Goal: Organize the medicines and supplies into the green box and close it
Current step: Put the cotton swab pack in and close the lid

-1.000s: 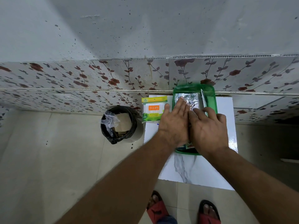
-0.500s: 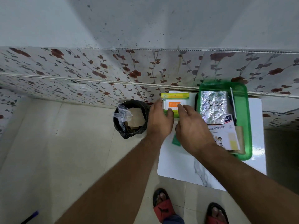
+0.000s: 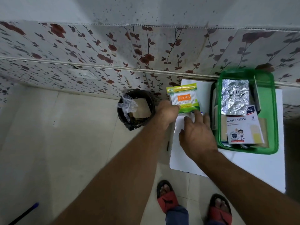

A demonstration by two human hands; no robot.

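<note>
A green box (image 3: 274,114) stands open on a small white table (image 3: 243,164) by the wall. Inside it lie a silver foil strip (image 3: 234,96) and a white "WASHPROOF" plaster pack (image 3: 241,130) over other packets. Left of the box, a green-and-yellow pack of cotton swabs (image 3: 184,99) is tilted up off the table, pinched at its lower left corner by my left hand (image 3: 165,114). My right hand (image 3: 197,137) hovers just below the pack, fingers spread, holding nothing.
A black bin (image 3: 135,109) with a plastic liner and cardboard stands on the floor left of the table. A floral-tiled wall (image 3: 113,51) runs behind. My feet in red sandals (image 3: 167,197) are below the table. A blue-tipped stick (image 3: 24,213) lies at bottom left.
Both hands left the box contents and moved left to the cotton swab pack. My left hand has gripped the pack and raised it. The view has shifted left.
</note>
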